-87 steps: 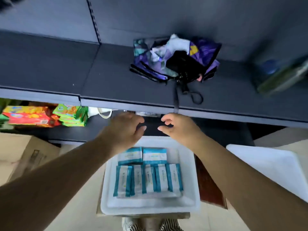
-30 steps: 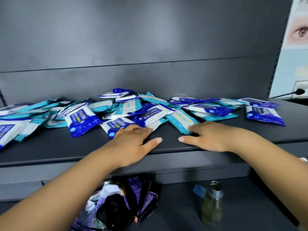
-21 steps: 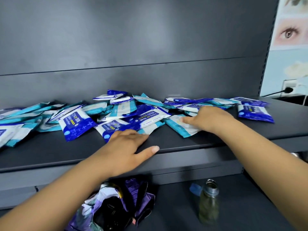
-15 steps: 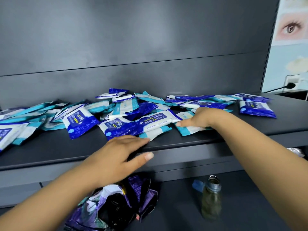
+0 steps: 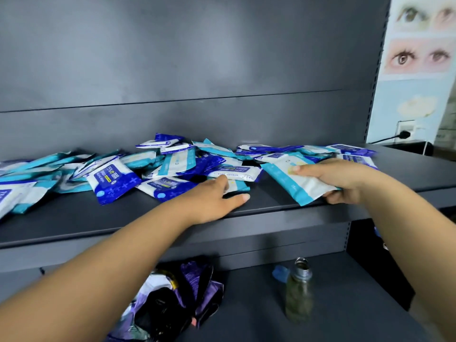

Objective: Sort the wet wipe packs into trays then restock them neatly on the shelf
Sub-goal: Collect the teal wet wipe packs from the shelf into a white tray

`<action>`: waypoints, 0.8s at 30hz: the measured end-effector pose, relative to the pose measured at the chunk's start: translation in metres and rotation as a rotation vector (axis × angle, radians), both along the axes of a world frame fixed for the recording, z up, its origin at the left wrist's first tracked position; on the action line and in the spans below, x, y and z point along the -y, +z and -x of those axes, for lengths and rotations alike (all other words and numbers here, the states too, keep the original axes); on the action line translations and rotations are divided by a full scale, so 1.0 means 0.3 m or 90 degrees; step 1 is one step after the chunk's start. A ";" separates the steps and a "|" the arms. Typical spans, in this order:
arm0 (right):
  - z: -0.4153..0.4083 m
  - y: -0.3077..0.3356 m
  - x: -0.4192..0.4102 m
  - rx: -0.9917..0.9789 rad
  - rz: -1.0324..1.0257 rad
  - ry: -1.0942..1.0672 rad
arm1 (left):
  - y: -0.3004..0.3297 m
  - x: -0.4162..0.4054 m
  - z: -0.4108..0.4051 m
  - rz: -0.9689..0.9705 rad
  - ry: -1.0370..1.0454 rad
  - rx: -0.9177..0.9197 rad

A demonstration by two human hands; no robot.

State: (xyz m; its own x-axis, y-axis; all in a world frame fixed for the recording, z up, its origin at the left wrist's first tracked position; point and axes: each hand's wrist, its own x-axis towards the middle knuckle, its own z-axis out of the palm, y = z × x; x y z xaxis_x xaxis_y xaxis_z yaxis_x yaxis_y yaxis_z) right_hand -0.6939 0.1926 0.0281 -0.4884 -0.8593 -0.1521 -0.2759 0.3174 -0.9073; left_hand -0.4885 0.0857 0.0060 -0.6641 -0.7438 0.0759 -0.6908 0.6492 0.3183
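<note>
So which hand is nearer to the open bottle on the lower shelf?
Right. The right hand, holding a teal pack, is above the bottle, slightly right; the left hand is farther left.

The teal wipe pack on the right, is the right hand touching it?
Touching. The head view shows the right hand gripping the teal wipe pack, fingers above, thumb below.

Gripped a teal-and-white pack [image 5: 294, 180] in right hand [image 5: 341, 180] at the shelf [image 5: 74, 219] edge; rested left hand [image 5: 209, 198] flat on the shelf, fingertips touching another teal pack [image 5: 237, 185] in the pile.
</note>
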 end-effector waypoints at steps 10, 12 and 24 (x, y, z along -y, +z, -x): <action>-0.054 0.000 0.044 0.081 -0.078 0.077 | 0.025 -0.023 0.068 0.007 0.201 0.057; -0.047 0.009 0.067 0.034 -0.092 0.073 | 0.039 -0.016 0.083 -0.004 0.220 0.082; -0.102 -0.004 0.107 0.050 0.174 -0.017 | 0.142 0.086 0.000 -0.412 0.279 -0.474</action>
State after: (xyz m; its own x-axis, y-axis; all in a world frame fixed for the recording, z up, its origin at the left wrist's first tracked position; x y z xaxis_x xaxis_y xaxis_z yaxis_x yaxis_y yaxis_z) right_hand -0.6633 0.1605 0.0268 -0.5076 -0.8604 0.0447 -0.1961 0.0649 -0.9784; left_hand -0.4885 0.0599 0.0487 -0.2797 -0.9495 -0.1426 -0.3137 -0.0500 0.9482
